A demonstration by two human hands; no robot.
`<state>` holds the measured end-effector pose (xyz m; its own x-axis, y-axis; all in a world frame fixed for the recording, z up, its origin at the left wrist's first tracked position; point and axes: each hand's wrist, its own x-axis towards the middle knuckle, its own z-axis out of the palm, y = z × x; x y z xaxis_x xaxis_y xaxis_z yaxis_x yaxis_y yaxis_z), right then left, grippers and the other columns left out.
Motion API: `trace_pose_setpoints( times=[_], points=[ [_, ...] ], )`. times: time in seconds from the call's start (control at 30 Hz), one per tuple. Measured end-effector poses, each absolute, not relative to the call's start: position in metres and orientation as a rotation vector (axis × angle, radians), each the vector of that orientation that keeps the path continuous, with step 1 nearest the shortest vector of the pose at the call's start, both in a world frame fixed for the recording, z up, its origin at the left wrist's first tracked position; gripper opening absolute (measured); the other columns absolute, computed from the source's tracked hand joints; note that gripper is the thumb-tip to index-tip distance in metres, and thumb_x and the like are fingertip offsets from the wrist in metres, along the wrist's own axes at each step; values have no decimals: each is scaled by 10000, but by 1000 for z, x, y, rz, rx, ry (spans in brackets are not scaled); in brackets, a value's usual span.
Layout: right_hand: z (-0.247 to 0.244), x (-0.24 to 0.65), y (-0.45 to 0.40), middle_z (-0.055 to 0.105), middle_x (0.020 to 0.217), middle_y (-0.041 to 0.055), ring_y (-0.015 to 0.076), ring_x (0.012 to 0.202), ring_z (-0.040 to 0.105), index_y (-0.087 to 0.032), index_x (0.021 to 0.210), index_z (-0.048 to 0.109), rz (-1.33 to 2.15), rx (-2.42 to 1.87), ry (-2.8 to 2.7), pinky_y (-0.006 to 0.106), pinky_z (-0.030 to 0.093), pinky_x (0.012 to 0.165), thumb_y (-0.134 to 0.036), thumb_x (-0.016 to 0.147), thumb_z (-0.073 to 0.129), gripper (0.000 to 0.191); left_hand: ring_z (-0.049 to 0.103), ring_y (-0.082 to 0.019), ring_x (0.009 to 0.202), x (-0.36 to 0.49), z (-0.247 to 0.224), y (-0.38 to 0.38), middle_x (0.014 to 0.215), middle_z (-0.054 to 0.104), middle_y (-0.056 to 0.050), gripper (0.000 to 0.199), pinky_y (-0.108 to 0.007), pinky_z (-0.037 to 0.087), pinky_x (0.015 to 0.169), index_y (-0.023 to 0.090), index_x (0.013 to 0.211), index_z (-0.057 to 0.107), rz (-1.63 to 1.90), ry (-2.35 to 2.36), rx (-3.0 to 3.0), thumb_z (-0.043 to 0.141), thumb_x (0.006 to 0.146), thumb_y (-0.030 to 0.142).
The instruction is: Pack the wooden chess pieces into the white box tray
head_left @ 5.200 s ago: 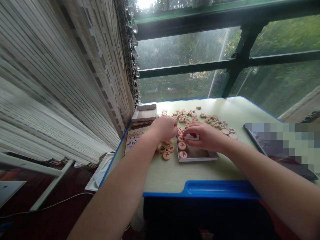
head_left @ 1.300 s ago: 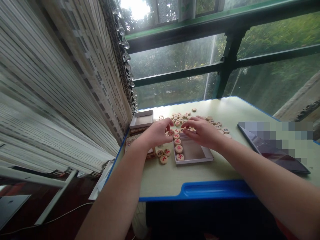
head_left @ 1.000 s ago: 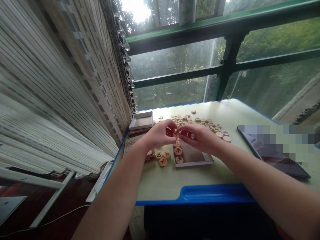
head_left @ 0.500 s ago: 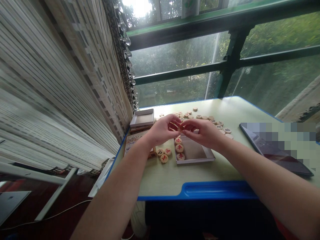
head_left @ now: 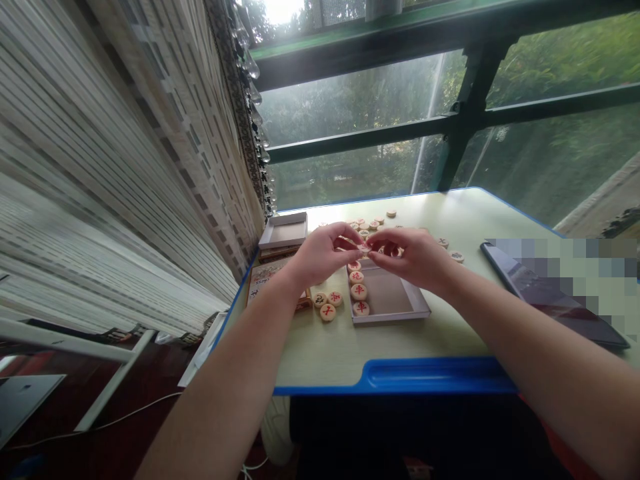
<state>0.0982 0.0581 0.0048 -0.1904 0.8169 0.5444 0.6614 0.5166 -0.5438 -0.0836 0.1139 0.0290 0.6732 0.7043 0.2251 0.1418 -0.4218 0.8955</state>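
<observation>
My left hand and my right hand meet over the far left corner of a shallow white box. Their fingertips pinch a small round xiangqi piece with red marking, held between both. Below them, a column of red-marked xiangqi pieces runs along the box's left wall. Outside the box, to its left, lie three loose pieces, two red-marked and one black-marked. My right palm hangs above the box's far side, where its fingers partly hide other pieces.
Many scattered pieces lie farther back on the pale table. At the left stand a printed cardboard box and a white box lid. A dark tablet lies at the right. A blue trough edges the front.
Both hands have shifted slightly away from me. The fingertips have parted a little, showing the red-marked piece between them, and more of the column's far end is visible.
</observation>
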Motion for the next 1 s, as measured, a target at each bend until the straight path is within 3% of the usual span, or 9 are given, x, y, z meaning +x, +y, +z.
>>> trace_pose_setpoints(
  times=[0.13, 0.5, 0.73, 1.0],
  points=[
    [6, 99, 57, 673, 750, 54, 130, 605, 565, -158, 961, 683, 224, -1162, -1925, 256, 454, 545, -327, 787, 602, 255, 631, -155, 848, -82, 31, 111, 916, 635, -70, 210, -303, 539, 754, 111, 810, 555, 827, 568, 1915, 701, 664, 151],
    [7, 95, 52, 671, 735, 54, 137, 605, 574, -156, 977, 669, 147, -1138, -1847, 274, 462, 570, -348, 765, 626, 289, 614, -150, 857, -81, 34, 108, 975, 631, -75, 165, -316, 534, 757, 127, 773, 556, 827, 608, 2043, 670, 698, 220],
    [10, 98, 50, 533, 560, -17, 91, 482, 436, -161, 872, 664, 211, -1293, -1949, 236, 341, 471, -364, 759, 616, 237, 581, -148, 845, -85, 31, 111, 955, 612, -74, 181, -294, 496, 725, 134, 846, 579, 779, 684, 2220, 642, 710, 236],
    [17, 86, 35, 540, 547, -34, 80, 446, 407, -217, 760, 658, 416, -1330, -2368, 233, 268, 447, -351, 713, 642, 143, 532, -153, 795, -91, 28, 122, 854, 604, -36, 123, -297, 433, 747, 146, 798, 620, 780, 1050, 2525, 575, 718, 228]
  ],
)
